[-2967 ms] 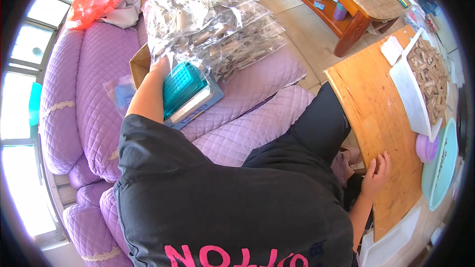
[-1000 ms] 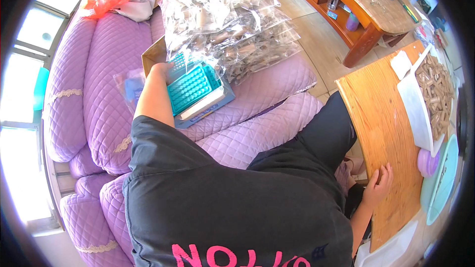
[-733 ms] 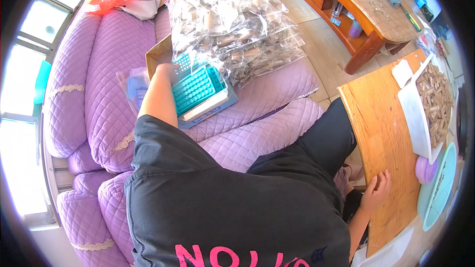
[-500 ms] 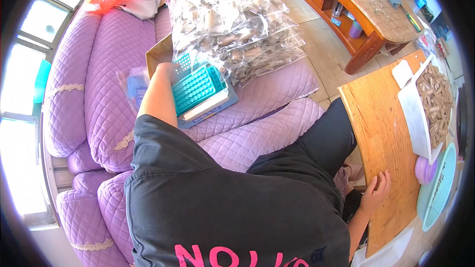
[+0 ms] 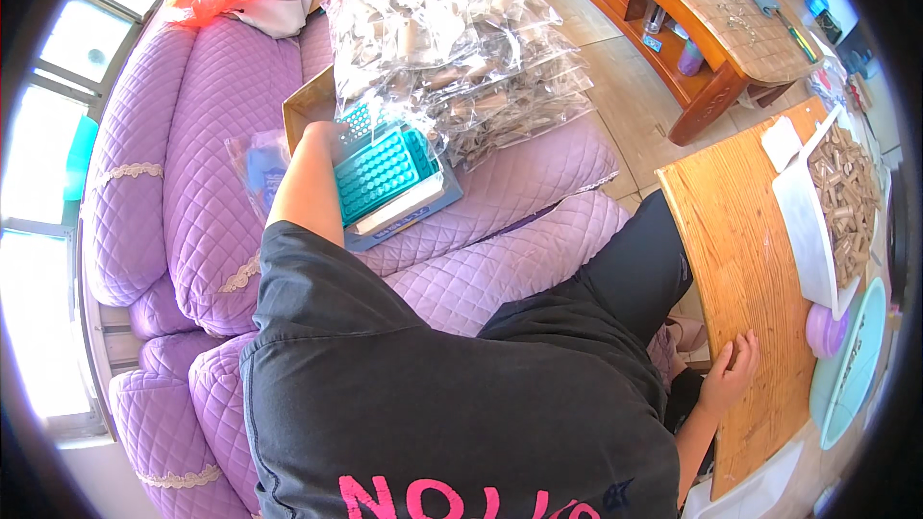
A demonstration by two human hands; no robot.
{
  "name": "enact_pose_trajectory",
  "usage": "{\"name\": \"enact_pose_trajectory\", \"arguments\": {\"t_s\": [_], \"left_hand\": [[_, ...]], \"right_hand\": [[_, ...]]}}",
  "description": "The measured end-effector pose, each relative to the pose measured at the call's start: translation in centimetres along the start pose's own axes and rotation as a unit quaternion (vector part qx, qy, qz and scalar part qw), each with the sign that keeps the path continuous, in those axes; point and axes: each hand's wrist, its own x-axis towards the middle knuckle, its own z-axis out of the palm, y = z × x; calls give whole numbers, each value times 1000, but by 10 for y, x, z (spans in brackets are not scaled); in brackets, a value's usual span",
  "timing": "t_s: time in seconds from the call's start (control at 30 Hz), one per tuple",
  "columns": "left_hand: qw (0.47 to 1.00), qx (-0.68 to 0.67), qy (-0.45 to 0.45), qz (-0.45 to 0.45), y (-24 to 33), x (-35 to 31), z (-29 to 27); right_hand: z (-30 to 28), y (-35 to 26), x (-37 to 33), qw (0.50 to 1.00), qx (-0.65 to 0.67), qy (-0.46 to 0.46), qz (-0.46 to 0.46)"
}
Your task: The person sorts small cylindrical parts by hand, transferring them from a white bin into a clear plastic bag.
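Observation:
My left hand (image 5: 325,137) reaches into an open cardboard box (image 5: 306,106) on the sofa, and its fingers are hidden inside. Against that hand, in the same box, lie teal plastic trays with rows of round cells (image 5: 385,173). Clear plastic bags full of brown and pale pieces (image 5: 452,29) are stacked over the box's far side. Off to the right, my right hand (image 5: 733,370) lies on the edge of a wooden board (image 5: 740,259), holding nothing, its fingers loosely stretched.
A white tray (image 5: 806,231) heaped with small brown tubes (image 5: 846,202) stands past the board. Beside it are a purple round container (image 5: 826,331) and a pale teal basin (image 5: 851,375). Purple quilted sofa cushions (image 5: 221,144) surround the box. A wooden desk (image 5: 663,0) stands far right.

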Motion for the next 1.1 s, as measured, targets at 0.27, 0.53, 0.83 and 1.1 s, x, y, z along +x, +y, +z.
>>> {"name": "enact_pose_trajectory", "arguments": {"t_s": [0.27,0.53,0.83,1.1], "left_hand": [[998,-9,-28,-56,8,-32,4],[993,108,-33,-34,-13,124,-14],[969,176,-146,-88,-6,119,-5],[961,237,-112,-93,0,84,-4]], "right_hand": [[0,-1,0,1000,-5,-3,4],[1,-5,4,1000,2,2,-2],[-1,-1,0,1000,-15,-5,6],[0,-1,0,1000,-14,-3,5]]}}
